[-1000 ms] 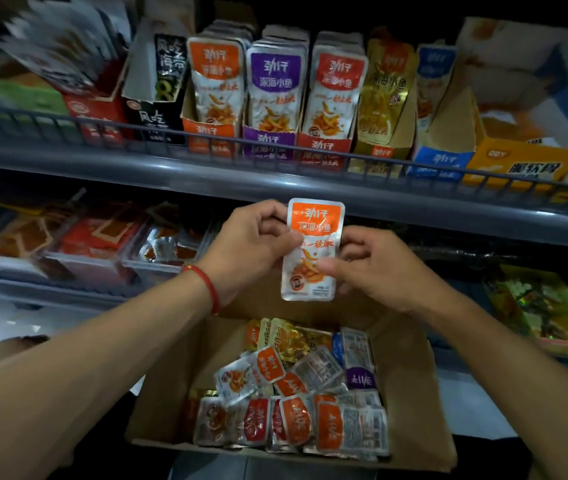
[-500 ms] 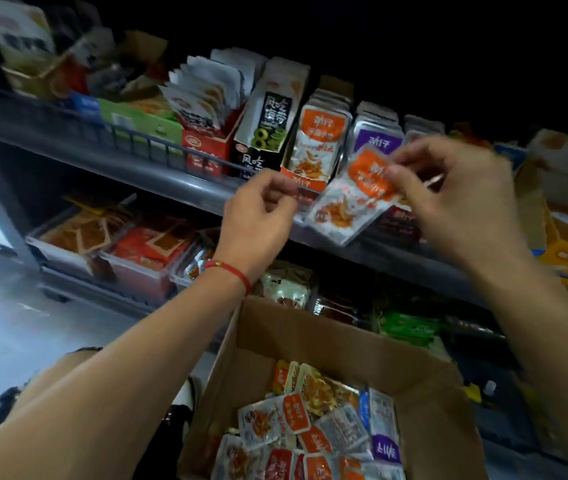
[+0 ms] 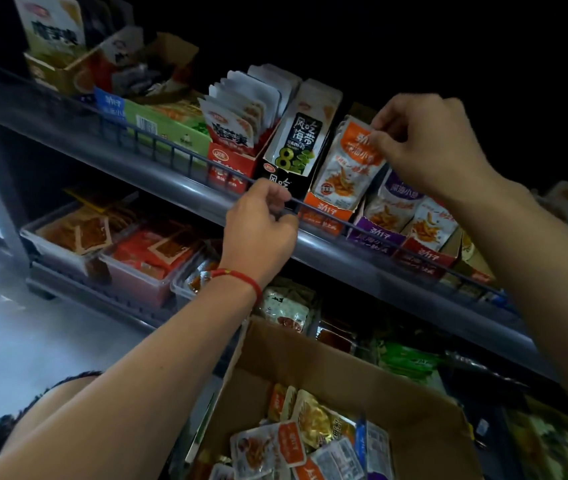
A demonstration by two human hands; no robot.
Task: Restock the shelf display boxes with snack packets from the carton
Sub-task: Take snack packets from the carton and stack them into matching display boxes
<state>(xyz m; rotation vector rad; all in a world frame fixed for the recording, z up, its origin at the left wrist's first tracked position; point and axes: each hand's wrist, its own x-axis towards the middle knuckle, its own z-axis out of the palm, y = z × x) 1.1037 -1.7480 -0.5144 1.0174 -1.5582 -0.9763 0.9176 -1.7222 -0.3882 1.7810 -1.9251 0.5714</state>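
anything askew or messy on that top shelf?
Mostly tidy. The orange packet the right hand pinches leans left in the orange box, not yet seated upright. Far left, the open boxes hold jumbled, slumped packets. The left hand curls over the shelf rail.

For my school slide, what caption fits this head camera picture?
Right hand pinches an orange packet into its display box; left hand grips the shelf rail.
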